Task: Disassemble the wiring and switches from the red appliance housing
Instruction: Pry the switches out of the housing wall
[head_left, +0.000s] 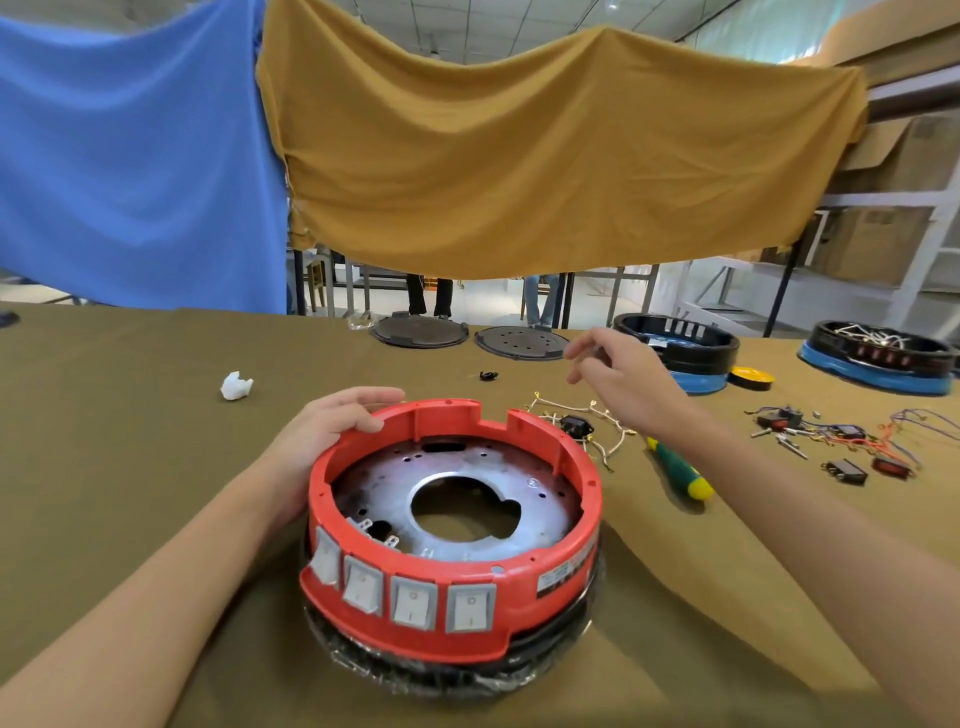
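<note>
The red appliance housing (566, 561) sits on the cloth-covered table in front of me, its round metal plate (457, 473) showing inside. Several grey rocker switches (413, 600) line its near wall. My left hand (332, 426) grips the housing's far-left rim, fingers curled over the edge. My right hand (618, 371) hovers above the table beyond the housing with relaxed, spread fingers and holds nothing. Below that hand lies a white wire harness (597, 421) with a black socket, just past the housing's right rim.
A green and yellow screwdriver (680, 470) lies right of the housing. Loose switches and coloured wires (841, 439) are further right. Two black housings on blue bases (685, 353) (878, 358), two dark round lids (421, 330), a yellow disc (750, 376) and a white wad (236, 387) sit further back.
</note>
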